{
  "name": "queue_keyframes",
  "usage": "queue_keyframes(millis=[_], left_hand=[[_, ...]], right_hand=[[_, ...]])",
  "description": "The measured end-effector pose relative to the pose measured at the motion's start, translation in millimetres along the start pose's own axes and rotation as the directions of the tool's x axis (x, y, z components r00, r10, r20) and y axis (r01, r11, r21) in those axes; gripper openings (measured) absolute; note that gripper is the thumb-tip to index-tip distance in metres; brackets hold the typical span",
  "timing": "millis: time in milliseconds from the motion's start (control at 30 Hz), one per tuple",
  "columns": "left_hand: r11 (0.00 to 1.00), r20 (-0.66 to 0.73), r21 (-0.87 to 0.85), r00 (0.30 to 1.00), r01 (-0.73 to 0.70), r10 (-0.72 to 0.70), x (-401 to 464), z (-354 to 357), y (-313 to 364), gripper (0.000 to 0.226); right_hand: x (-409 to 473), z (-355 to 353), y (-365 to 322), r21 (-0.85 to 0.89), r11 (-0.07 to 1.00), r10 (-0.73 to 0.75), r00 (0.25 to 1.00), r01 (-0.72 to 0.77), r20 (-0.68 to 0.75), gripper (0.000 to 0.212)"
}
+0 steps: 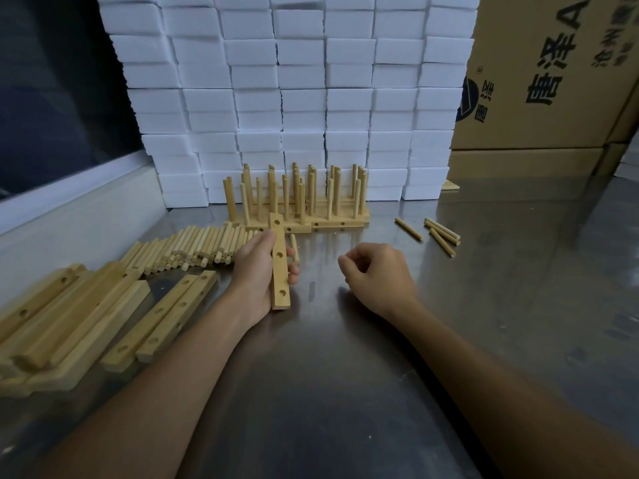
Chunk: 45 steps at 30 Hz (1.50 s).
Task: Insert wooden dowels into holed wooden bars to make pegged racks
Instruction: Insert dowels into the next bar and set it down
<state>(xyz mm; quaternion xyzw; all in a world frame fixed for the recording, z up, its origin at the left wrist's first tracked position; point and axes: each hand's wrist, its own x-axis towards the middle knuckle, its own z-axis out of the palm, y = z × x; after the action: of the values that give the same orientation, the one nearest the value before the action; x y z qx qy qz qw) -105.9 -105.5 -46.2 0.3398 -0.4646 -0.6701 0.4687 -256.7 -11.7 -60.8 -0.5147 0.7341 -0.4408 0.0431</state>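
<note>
Your left hand (261,271) holds a holed bar (280,262) in a curled grip at mid-counter (345,392), holes facing up; your right hand (378,274) hangs loosely curled, holding nothing. Steady the bar, then feed a dowel (294,248) lying just beside it straight into the hole. No containers here; finished racks (301,198) stand by the far edge.

Pale matt wood bar (279,261); glossy steel table (345,392).
</note>
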Motion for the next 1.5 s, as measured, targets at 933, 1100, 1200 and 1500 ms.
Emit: queue_keyframes(millis=[933, 1100, 1200, 1500], left_hand=[[0.877, 0.056, -0.467, 0.994, 0.111, -0.095, 10, -18, 5, 0.028], [0.864, 0.034, -0.496, 0.996, 0.084, -0.078, 12, -19, 4, 0.03], [0.867, 0.029, -0.491, 0.997, 0.081, -0.077, 12, -20, 3, 0.03], [0.884, 0.031, -0.46, 0.996, 0.084, -0.079, 10, -18, 4, 0.031]], right_hand=[[61, 66, -32, -0.238, 0.961, 0.145, 0.989, -0.139, 0.01, 0.023], [72, 87, -47, -0.314, 0.943, 0.135, 0.99, -0.113, 0.049, 0.052], [76, 93, -51, -0.388, 0.917, 0.133, 0.987, -0.091, 0.084, 0.05], [74, 86, -51, -0.326, 0.942, 0.115, 0.989, -0.079, 0.092, 0.015]])
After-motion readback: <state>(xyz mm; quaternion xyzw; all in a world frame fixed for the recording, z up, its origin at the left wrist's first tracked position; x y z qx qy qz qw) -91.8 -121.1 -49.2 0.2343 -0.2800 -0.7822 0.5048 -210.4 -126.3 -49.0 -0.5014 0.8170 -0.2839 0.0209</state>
